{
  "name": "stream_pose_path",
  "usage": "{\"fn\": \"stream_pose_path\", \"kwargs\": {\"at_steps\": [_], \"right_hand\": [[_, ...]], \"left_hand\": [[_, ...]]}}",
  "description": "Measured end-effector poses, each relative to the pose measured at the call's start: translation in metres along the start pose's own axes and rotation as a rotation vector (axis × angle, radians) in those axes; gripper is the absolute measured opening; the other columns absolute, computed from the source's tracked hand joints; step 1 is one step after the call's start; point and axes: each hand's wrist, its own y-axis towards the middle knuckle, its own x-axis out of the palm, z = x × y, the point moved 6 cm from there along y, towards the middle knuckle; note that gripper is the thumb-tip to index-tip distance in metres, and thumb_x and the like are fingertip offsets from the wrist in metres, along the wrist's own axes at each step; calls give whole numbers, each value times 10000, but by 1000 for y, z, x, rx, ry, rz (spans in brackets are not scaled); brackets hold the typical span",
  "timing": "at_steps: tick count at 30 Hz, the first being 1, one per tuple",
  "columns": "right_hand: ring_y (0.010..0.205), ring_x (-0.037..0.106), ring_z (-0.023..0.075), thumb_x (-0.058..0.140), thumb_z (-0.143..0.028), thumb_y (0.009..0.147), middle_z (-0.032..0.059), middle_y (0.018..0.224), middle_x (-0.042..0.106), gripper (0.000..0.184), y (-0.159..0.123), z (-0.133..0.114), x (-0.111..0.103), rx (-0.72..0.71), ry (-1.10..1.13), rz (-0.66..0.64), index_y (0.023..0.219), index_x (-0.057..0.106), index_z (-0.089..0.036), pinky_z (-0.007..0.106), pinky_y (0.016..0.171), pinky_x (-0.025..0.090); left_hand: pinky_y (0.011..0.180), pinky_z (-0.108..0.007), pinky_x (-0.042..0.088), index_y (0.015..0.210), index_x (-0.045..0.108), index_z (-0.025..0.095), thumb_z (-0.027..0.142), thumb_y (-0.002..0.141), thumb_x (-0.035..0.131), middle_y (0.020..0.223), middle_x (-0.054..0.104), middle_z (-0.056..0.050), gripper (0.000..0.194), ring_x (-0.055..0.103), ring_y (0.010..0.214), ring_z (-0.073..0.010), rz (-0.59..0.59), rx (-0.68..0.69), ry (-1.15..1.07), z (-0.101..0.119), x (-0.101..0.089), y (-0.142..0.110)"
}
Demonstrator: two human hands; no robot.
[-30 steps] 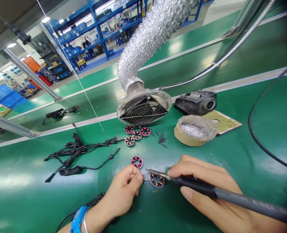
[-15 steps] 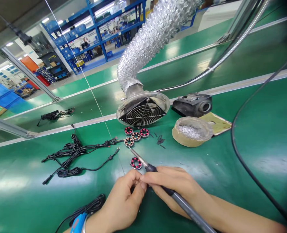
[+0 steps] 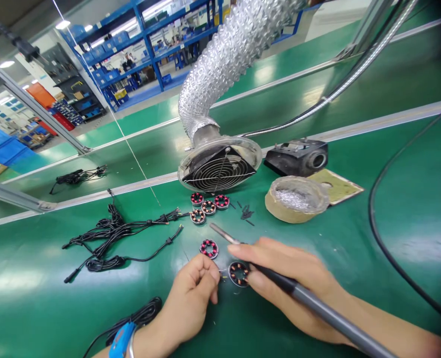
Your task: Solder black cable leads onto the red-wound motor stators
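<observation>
My right hand [image 3: 298,288] is closed around the grey-and-black handle of a soldering iron [image 3: 273,274], whose metal tip points up and left above the bench. Its thumb and fingertips also touch a small round motor stator with copper windings [image 3: 232,275]. Just left of that stator, my left hand [image 3: 188,301] is pinched shut. Thin wire ends [image 3: 223,276] stick out by its fingertips; the rest of what it grips is hidden. Beyond the left fingertips lies a red-wound stator [image 3: 209,256]. Behind my left wrist rests a coiled black cable [image 3: 146,313].
Several stators [image 3: 198,217] sit in a cluster below the fume extractor hood [image 3: 220,171]. Black cables [image 3: 119,231] with stripped ends lie to the left, short black tubes [image 3: 246,214] to the right. Farther right are a tub of metal shavings [image 3: 291,211] and a black iron stand [image 3: 298,158].
My hands have moved apart, the right one shifting right with the soldering iron. The copper-wound stator, hidden before, now shows between them. The iron's tip has moved right, away from the cluster.
</observation>
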Motion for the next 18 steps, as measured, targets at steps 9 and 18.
{"fn": "stream_pose_path", "kwargs": {"at_steps": [9, 18], "right_hand": [[474, 496, 127, 491, -123, 794, -31, 611, 541, 193, -9, 3, -14, 110, 47, -40, 920, 593, -229, 258, 457, 380], [468, 493, 132, 453, -105, 794, -25, 583, 535, 205, -8, 2, -14, 163, 40, -71, 830, 605, -239, 267, 452, 362]], "left_hand": [[517, -228, 239, 768, 469, 195, 413, 952, 462, 585, 447, 64, 285, 290, 516, -92, 15, -48, 55, -1, -2, 1], [529, -232, 248, 776, 465, 197, 393, 963, 441, 594, 448, 65, 271, 288, 522, -93, 1, -50, 85, 0, 1, 0]]}}
